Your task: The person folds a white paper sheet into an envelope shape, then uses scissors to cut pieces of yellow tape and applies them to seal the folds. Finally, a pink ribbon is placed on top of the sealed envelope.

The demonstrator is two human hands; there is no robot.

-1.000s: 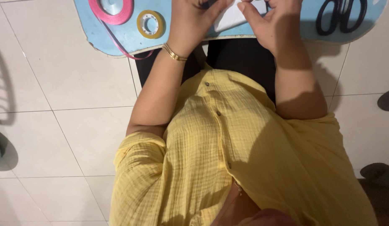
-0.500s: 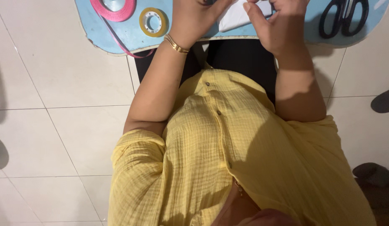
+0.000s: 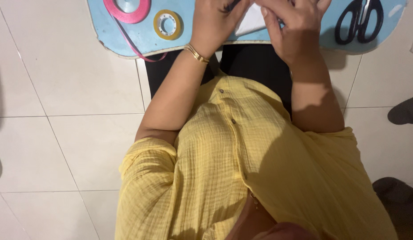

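At the top edge of the head view my left hand (image 3: 214, 24) and my right hand (image 3: 293, 26) both rest on a white folded sheet of paper (image 3: 251, 23) that lies on a light blue board (image 3: 139, 38). Fingers of both hands press on the paper; their tips are partly cut off by the frame. A gold bangle (image 3: 196, 53) circles my left wrist. My yellow shirt fills the lower half of the picture.
On the board lie a pink ribbon spool (image 3: 127, 9) with a loose ribbon tail, a yellow tape roll (image 3: 167, 24) and black scissors (image 3: 359, 21) at the right. White floor tiles surround me. Dark shapes sit at the right edge.
The view has shifted slightly, so the board and tools sit a little lower and to the right. My right hand has flattened down over the paper.
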